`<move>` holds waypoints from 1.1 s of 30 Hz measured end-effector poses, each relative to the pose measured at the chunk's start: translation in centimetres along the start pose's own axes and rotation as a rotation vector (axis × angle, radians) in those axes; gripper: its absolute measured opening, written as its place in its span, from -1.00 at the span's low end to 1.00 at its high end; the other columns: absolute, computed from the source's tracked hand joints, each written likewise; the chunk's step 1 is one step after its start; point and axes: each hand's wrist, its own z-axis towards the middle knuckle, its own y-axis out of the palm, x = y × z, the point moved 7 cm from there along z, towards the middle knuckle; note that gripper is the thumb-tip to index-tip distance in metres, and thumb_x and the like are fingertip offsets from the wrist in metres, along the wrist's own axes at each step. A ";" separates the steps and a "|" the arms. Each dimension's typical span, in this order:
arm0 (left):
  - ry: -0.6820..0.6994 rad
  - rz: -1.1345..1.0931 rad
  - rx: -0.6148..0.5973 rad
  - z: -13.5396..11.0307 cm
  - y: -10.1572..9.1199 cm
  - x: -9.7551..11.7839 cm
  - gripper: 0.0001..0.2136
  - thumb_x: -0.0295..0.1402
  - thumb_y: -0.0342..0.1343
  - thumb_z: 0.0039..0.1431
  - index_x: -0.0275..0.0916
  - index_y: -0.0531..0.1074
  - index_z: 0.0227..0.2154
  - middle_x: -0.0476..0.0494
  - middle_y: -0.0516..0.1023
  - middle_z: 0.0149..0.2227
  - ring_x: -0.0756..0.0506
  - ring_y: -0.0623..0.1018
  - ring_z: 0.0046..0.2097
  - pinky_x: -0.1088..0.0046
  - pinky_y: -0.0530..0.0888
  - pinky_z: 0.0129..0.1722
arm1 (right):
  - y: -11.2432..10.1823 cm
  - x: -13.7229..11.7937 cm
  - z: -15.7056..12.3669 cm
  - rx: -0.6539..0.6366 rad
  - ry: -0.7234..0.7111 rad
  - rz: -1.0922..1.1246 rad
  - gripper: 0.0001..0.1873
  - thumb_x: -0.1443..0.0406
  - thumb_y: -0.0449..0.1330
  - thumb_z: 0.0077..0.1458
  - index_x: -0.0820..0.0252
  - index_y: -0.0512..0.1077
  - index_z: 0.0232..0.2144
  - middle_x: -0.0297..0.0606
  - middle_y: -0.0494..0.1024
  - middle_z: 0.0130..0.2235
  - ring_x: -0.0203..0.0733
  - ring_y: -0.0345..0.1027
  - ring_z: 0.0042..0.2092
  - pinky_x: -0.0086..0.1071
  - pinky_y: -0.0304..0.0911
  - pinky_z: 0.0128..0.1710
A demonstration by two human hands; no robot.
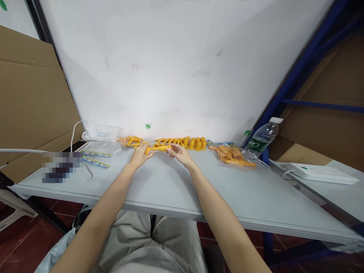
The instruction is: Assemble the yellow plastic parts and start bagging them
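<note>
Both my hands reach to the far side of a grey table. Between them lies a yellow plastic toy piece, long and thin. My left hand pinches its left end, and my right hand grips its right end with curled fingers. Just behind stands a row of several similar yellow pieces along the white wall. More yellow pieces with small chains lie to the left.
A clear bag of orange-yellow pieces lies at the right, beside a lying water bottle. Clear packets with coloured strips, a phone and a white cable sit left. A white power strip rests on the neighbouring table.
</note>
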 end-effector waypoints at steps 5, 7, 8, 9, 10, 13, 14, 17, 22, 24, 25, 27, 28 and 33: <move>0.046 0.010 0.055 -0.1 0.0 0.0 -0.80 -0.33 0.16 0.11 -0.20 0.40 -0.18 -0.12 0.52 -0.14 -0.11 0.51 -0.09 0.39 0.40 -0.06 | 0.1 -0.1 -0.1 -0.003 0.006 -0.011 -0.43 -0.07 0.34 -0.20 0.19 0.40 -0.25 -0.38 0.44 -0.47 -0.30 0.30 -0.52 -0.31 0.33 -0.43; 0.075 0.010 0.092 -0.1 0.0 -0.1 -0.80 -0.33 0.17 0.10 -0.20 0.41 -0.20 -0.11 0.52 -0.16 -0.11 0.51 -0.11 0.38 0.41 -0.08 | 0.1 -0.2 -0.1 -0.006 0.004 -0.014 -0.41 -0.09 0.33 -0.21 0.20 0.39 -0.26 -0.37 0.44 -0.48 -0.29 0.30 -0.51 -0.31 0.32 -0.43; 0.090 0.010 0.109 -0.2 0.1 -0.1 -0.80 -0.33 0.18 0.10 -0.19 0.41 -0.20 -0.11 0.52 -0.17 -0.11 0.52 -0.11 0.38 0.42 -0.09 | 0.1 -0.2 -0.1 -0.008 0.002 -0.015 -0.41 -0.11 0.33 -0.22 0.20 0.39 -0.27 -0.36 0.44 -0.48 -0.28 0.31 -0.51 -0.31 0.32 -0.43; 0.104 0.011 0.122 -0.2 0.1 -0.1 -0.80 -0.33 0.18 0.09 -0.19 0.41 -0.20 -0.10 0.52 -0.18 -0.11 0.52 -0.12 0.38 0.42 -0.09 | 0.1 -0.3 -0.1 -0.010 0.000 -0.017 -0.40 -0.12 0.32 -0.22 0.20 0.38 -0.28 -0.36 0.44 -0.48 -0.28 0.30 -0.51 -0.30 0.32 -0.43; 0.118 0.013 0.133 -0.2 0.1 -0.2 -0.80 -0.33 0.19 0.09 -0.19 0.41 -0.20 -0.10 0.52 -0.18 -0.11 0.52 -0.12 0.39 0.42 -0.10 | 0.2 -0.3 -0.1 -0.013 0.002 -0.019 -0.39 -0.14 0.32 -0.23 0.19 0.38 -0.29 -0.35 0.44 -0.48 -0.28 0.30 -0.51 -0.30 0.31 -0.43; 0.140 0.025 0.152 -0.3 0.3 -0.3 -0.80 -0.33 0.19 0.09 -0.18 0.41 -0.20 -0.10 0.52 -0.18 -0.10 0.52 -0.13 0.39 0.43 -0.11 | 0.2 -0.4 -0.2 -0.020 0.009 -0.034 -0.39 -0.17 0.30 -0.23 0.19 0.38 -0.35 -0.35 0.43 -0.49 -0.30 0.27 -0.53 -0.31 0.30 -0.44; 0.142 0.030 0.155 -0.3 0.3 -0.3 -0.79 -0.33 0.19 0.09 -0.18 0.41 -0.20 -0.10 0.52 -0.19 -0.10 0.52 -0.13 0.39 0.43 -0.11 | 0.2 -0.5 -0.2 -0.021 0.010 -0.040 -0.40 -0.18 0.30 -0.23 0.19 0.38 -0.37 -0.34 0.43 -0.50 -0.30 0.26 -0.54 -0.31 0.29 -0.45; 0.142 0.044 0.158 -0.3 0.2 -0.2 -0.78 -0.33 0.21 0.08 -0.20 0.41 -0.20 -0.12 0.52 -0.19 -0.11 0.53 -0.14 0.39 0.43 -0.12 | 0.3 -0.8 -0.4 -0.022 0.011 -0.055 -0.42 -0.19 0.29 -0.22 0.18 0.37 -0.43 -0.34 0.43 -0.51 -0.31 0.26 -0.54 -0.33 0.26 -0.45; 0.135 0.073 0.163 -0.4 0.0 0.0 -0.77 -0.32 0.20 0.09 -0.19 0.40 -0.18 -0.13 0.52 -0.17 -0.11 0.53 -0.13 0.40 0.43 -0.12 | 0.4 -1.1 -0.5 -0.007 0.042 -0.028 -0.42 -0.19 0.30 -0.24 0.20 0.37 -0.49 -0.37 0.42 -0.55 -0.34 0.24 -0.57 -0.36 0.20 -0.47; 0.135 0.086 0.162 -0.5 0.0 0.1 -0.77 -0.32 0.20 0.09 -0.20 0.39 -0.17 -0.14 0.52 -0.16 -0.12 0.53 -0.12 0.40 0.44 -0.13 | 0.5 -1.2 -0.6 -0.005 0.056 -0.008 -0.42 -0.18 0.32 -0.25 0.20 0.37 -0.50 -0.37 0.42 -0.55 -0.35 0.25 -0.58 -0.38 0.18 -0.48; 0.136 0.092 0.161 -0.5 0.0 0.1 -0.76 -0.32 0.20 0.10 -0.20 0.39 -0.17 -0.15 0.52 -0.16 -0.12 0.53 -0.12 0.40 0.44 -0.13 | 0.6 -1.2 -0.6 -0.003 0.065 0.002 -0.43 -0.17 0.32 -0.26 0.20 0.37 -0.51 -0.38 0.42 -0.56 -0.35 0.25 -0.58 -0.38 0.17 -0.49; 0.135 0.106 0.163 -0.6 0.0 0.1 -0.75 -0.32 0.20 0.10 -0.20 0.39 -0.16 -0.15 0.51 -0.15 -0.12 0.53 -0.12 0.41 0.45 -0.14 | 0.6 -1.2 -0.6 0.001 0.092 0.025 -0.43 -0.17 0.33 -0.28 0.20 0.37 -0.54 -0.38 0.42 -0.57 -0.35 0.25 -0.59 -0.39 0.15 -0.51; 0.133 0.115 0.166 -0.6 0.0 0.1 -0.75 -0.32 0.19 0.10 -0.20 0.39 -0.15 -0.16 0.51 -0.14 -0.11 0.53 -0.13 0.42 0.45 -0.16 | 0.7 -1.1 -0.6 0.005 0.109 0.036 -0.43 -0.17 0.33 -0.28 0.20 0.37 -0.55 -0.38 0.42 -0.58 -0.35 0.24 -0.60 -0.39 0.14 -0.52; 0.133 0.157 0.198 -0.7 0.0 0.1 -0.74 -0.30 0.18 0.11 -0.19 0.39 -0.13 -0.17 0.50 -0.12 -0.10 0.54 -0.16 0.46 0.46 -0.24 | 0.7 -0.8 -0.7 0.055 0.200 0.074 -0.44 -0.16 0.34 -0.27 0.20 0.35 -0.65 -0.35 0.40 -0.63 -0.37 0.21 -0.62 -0.39 0.11 -0.55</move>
